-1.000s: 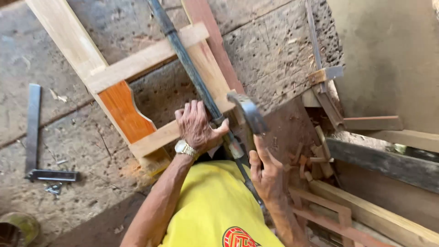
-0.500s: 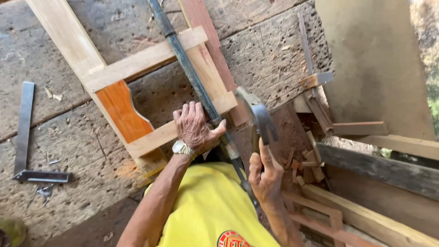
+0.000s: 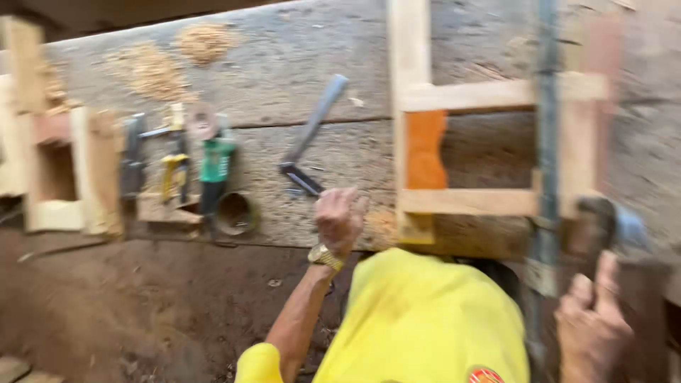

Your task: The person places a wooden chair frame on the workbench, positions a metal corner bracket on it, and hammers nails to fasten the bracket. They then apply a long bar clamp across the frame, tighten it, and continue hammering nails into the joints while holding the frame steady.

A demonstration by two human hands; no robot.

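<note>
My left hand point(image 3: 339, 220), a gold watch on its wrist, hovers over the near edge of the rough workbench point(image 3: 298, 50), fingers loosely bent and holding nothing. It is just below a metal try square point(image 3: 308, 145) and left of a pale wooden frame point(image 3: 464, 202) with an orange shaped panel point(image 3: 425, 149). A long steel bar clamp point(image 3: 546, 135) runs across the frame's right side. My right hand point(image 3: 592, 323) is at the lower right, wrapped around the handle of a hammer whose dark head point(image 3: 608, 221) sits beside the clamp. The picture is motion-blurred.
On the bench's left lie a green power tool point(image 3: 215, 164), a yellow-handled tool point(image 3: 174, 176), a round tin point(image 3: 236, 213) and a boxy wooden assembly point(image 3: 64, 170). Sawdust piles point(image 3: 149, 67) sit at the back. Dirt floor point(image 3: 142, 312) lies below the bench.
The view has swung left, showing the bench's tool-strewn left end. My left hand has come off the frame's rail and moved left towards the try square. The right hand still holds the hammer.
</note>
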